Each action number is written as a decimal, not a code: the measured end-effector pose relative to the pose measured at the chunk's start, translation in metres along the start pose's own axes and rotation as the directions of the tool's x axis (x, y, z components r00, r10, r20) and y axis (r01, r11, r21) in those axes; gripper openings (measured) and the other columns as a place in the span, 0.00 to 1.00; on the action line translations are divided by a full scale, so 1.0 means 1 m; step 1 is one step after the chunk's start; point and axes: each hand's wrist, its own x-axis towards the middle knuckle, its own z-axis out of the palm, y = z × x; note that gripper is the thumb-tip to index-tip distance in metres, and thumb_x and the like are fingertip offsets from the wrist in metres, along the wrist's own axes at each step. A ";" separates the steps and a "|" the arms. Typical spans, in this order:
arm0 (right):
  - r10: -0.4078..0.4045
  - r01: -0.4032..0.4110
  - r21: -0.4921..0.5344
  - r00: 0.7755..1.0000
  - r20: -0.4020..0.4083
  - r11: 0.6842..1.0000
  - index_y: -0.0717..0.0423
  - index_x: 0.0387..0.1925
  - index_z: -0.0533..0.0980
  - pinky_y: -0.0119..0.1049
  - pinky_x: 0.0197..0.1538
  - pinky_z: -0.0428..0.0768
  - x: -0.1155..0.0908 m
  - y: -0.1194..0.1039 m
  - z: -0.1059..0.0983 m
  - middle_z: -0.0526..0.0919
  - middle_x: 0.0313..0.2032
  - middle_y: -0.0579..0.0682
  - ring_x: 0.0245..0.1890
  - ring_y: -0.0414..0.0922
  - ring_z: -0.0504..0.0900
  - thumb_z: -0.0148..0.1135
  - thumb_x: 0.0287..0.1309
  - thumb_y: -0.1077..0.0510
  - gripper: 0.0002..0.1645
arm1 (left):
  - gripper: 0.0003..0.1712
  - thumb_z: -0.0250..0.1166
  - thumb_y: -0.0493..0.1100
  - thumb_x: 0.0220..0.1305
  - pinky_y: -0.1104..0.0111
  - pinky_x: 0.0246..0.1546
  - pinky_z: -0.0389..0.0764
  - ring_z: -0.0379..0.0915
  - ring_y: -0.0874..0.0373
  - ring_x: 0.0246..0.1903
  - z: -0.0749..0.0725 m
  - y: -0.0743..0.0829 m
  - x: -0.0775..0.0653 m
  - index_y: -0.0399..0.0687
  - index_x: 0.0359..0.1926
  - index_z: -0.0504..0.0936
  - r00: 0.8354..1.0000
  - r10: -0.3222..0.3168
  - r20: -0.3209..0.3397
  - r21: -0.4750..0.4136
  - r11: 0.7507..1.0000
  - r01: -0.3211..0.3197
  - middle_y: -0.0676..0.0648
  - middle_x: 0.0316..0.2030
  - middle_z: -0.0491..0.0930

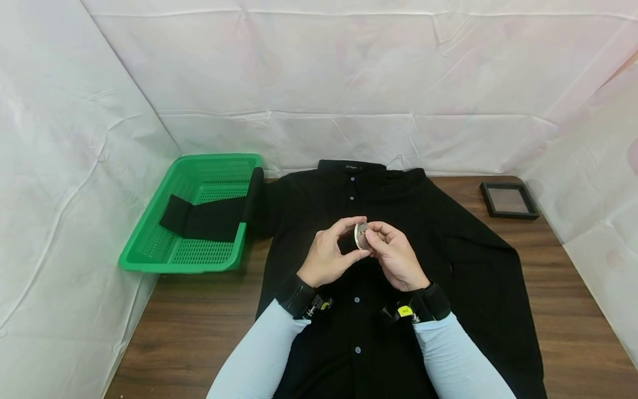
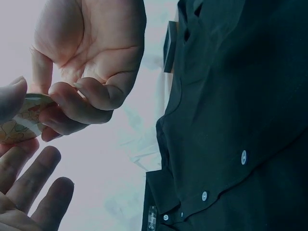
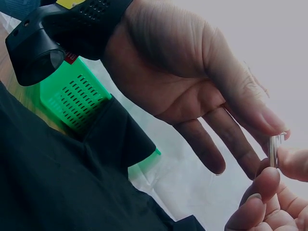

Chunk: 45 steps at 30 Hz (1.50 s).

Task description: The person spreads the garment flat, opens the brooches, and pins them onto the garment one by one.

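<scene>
Both hands meet over the chest of a black button-up shirt and hold a small round badge-like disc. Its silvery side faces the right hand in the head view; the left wrist view shows a patterned face on the disc. My left hand grips its edge between thumb and fingers. With thumb and fingertips, my right hand pinches the near side. The right wrist view has the disc edge-on between the fingers. Fingertips hide part of it.
A green plastic basket stands at the left, with the shirt's left-side sleeve draped into it. The other sleeve lies down the right side. A black-framed flat box sits at the back right. White cloth walls surround the wooden table.
</scene>
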 end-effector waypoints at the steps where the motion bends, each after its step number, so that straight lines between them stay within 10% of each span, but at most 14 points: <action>1: -0.001 0.001 -0.002 1.000 0.001 1.000 0.62 0.47 0.71 0.29 0.33 0.73 0.000 0.000 0.000 0.81 0.33 0.46 0.29 0.38 0.75 0.57 0.67 0.56 0.14 | 0.35 0.73 0.38 0.54 0.59 0.53 0.76 0.72 0.64 0.56 0.000 0.000 0.000 0.46 0.63 0.70 1.000 -0.003 0.001 0.002 1.000 0.003 0.51 0.60 0.74; 45: -0.134 0.118 -0.240 0.990 -0.051 0.964 0.69 0.47 0.75 0.34 0.41 0.80 -0.004 0.004 -0.011 0.77 0.45 0.61 0.38 0.45 0.81 0.61 0.64 0.61 0.15 | 0.35 0.68 0.40 0.61 0.64 0.48 0.79 0.75 0.53 0.53 0.003 0.000 0.003 0.45 0.68 0.65 0.997 -0.064 0.044 -0.068 0.995 0.067 0.46 0.60 0.70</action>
